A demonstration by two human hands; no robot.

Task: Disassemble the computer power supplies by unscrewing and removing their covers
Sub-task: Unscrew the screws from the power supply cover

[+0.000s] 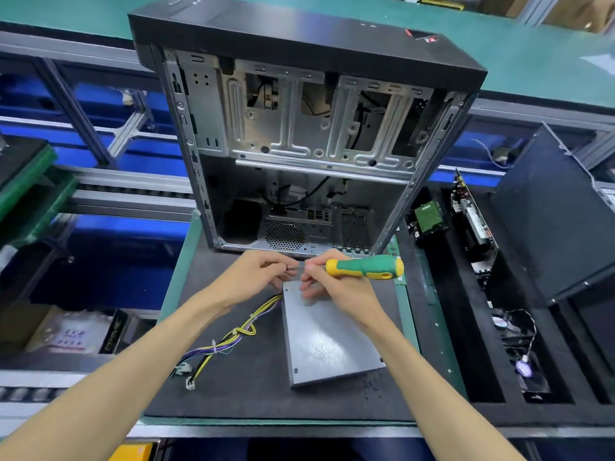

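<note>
A flat grey power supply (327, 337) lies on the dark mat (246, 387), its bundle of yellow, purple and black cables (229, 337) trailing to the left. My right hand (332, 287) grips a green and yellow screwdriver (364, 267), held level above the supply's far end with the handle pointing right. My left hand (263, 274) pinches the screwdriver's tip with fingers and thumb; whatever sits at the tip is too small to make out.
An open black computer case (299, 134) stands upright just beyond my hands. Black foam trays (472, 327) on the right hold circuit boards, a fan and a coin cell. A black panel (559, 221) leans at far right. Blue bins and boxes sit at left.
</note>
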